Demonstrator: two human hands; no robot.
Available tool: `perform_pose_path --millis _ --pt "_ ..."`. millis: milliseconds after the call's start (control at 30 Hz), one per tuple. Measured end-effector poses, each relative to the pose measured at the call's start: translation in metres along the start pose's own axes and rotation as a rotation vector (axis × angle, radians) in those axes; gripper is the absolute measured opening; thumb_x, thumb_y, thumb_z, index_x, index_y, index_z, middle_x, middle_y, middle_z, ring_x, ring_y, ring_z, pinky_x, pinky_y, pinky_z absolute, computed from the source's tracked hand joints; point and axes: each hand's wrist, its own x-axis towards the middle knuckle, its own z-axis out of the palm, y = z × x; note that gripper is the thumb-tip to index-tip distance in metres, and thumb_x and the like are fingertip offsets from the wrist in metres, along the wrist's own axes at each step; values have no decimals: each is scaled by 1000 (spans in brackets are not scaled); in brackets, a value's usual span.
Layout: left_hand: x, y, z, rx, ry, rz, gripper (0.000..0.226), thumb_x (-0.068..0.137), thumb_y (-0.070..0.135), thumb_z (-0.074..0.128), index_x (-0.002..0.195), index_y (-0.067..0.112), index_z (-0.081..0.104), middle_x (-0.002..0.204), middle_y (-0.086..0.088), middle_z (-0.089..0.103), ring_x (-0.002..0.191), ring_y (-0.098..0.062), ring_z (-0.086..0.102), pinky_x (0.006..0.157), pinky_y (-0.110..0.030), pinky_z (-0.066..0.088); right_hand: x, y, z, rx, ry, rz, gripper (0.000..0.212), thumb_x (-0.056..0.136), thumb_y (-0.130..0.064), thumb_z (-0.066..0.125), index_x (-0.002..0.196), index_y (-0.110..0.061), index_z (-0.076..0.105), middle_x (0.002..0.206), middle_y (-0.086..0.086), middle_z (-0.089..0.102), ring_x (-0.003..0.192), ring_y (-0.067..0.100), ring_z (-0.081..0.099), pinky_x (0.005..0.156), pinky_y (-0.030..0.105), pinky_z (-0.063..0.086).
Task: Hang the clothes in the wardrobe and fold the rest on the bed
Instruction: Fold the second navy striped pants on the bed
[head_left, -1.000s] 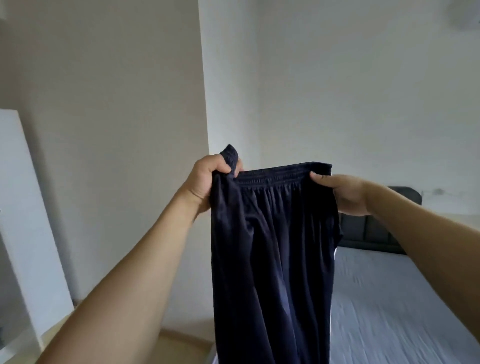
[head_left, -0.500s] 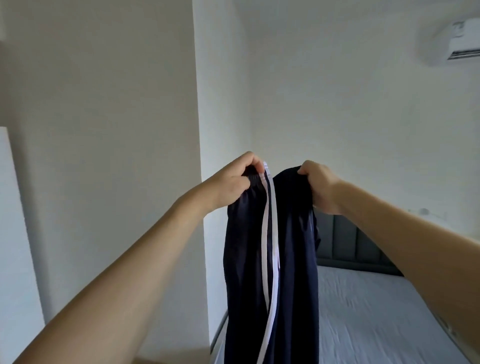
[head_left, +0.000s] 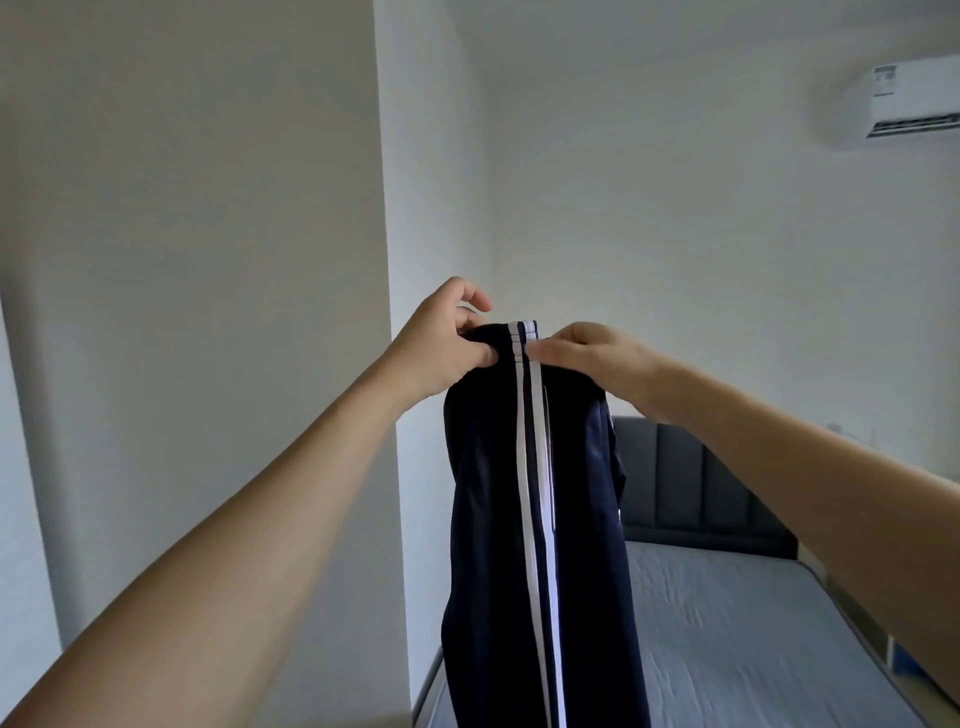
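Head view
Trousers (head_left: 540, 519): held up at arm's length over the near left corner of the bed (head_left: 737, 639), hanging straight down, lower end out of frame.
Left hand (head_left: 441, 338): pinches the waistband on its left side, thumb and curled fingers closed on the cloth; the forefinger is lifted free.
Right hand (head_left: 587, 353): pinches the waistband on the right, fingertips closed on the cloth just beside the stripes (head_left: 535, 519).
Step, as I judge it: the trousers are folded in half lengthways, legs together, ready to be laid on the bed and folded.
Doing it well: keep both pinches level so the waistband edges line up; let the weight of the legs pull out the creases; lower the far end to the mattress first, then lay the waistband down flat.
Risk: smooth cloth may slide between the layers, so the legs could drift apart as it goes down.
Cloth: dark navy, smooth with a slight sheen, thin and limp; ribbed elastic waistband; two white stripes down the side seam.
Bed: grey sheet, faintly wrinkled; dark padded headboard (head_left: 691, 483) with upright panels.
Room: plain pale walls; white air conditioner (head_left: 914, 104) far right, high up.
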Motion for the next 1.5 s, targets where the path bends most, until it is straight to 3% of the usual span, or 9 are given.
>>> perform_pose_path --millis 233,367,467,667,833,967,1133,1333,1500 --pt "2 8 9 45 -2 20 37 81 7 69 106 14 43 94 -3 69 69 -15 56 68 -30 48 6 6 0 -96 100 -58 16 84 -21 68 92 -6 66 82 2 62 73 16 56 70 29 47" --pt "1 -3 2 109 -281 -156 17 86 34 59 99 23 58 101 0 67 96 -15 58 90 -29 42 5 10 -9 95 86 -7 12 82 -17 58 83 -5 60 74 5 53 73 19 50 68 30 40" --pt "0 -16 4 503 -368 -235 21 89 42 40 75 36 54 104 2 51 124 -13 30 115 -44 7 1 12 -15 242 50 51 20 66 -15 56 84 -6 56 78 10 47 76 24 44 68 34 33" --pt "3 0 20 1235 8 410 22 101 35 29 92 22 44 95 9 54 103 -23 35 96 -45 17 1 19 -21 203 31 84 29 58 1 46 87 5 50 83 10 46 82 25 42 71 36 34" --pt "7 2 24 1296 -95 558 23 102 31 28 101 23 50 81 10 40 89 -21 24 87 -40 21 -7 17 -23 131 -92 124 39 70 14 42 88 -19 50 82 5 43 78 20 39 66 30 32" --pt "3 5 27 1317 -109 605 17 92 10 31 89 25 38 72 8 31 87 -19 22 87 -39 25 -15 18 -14 60 -156 137 57 73 -14 73 118 -27 40 99 4 54 89 20 52 78 30 40" --pt "5 -2 26 1350 -42 607 27 101 33 29 89 19 48 88 6 58 89 -20 27 85 -39 22 -15 23 -3 -29 -79 106 63 78 -23 75 128 -29 38 111 3 58 97 21 59 85 33 49" --pt "-6 -21 20 1141 63 447 30 96 47 43 89 20 55 97 7 55 101 -22 37 86 -37 17 -7 9 -13 -502 -72 -63 14 89 -12 55 100 -14 63 91 5 61 80 21 55 69 31 44" --pt "-20 -36 21 25 -70 -146 27 94 38 56 79 16 52 85 5 46 71 -13 42 62 -23 35 -9 2 -4 -588 -158 -33 18 97 -22 45 110 -18 57 103 5 60 86 19 54 75 32 44"
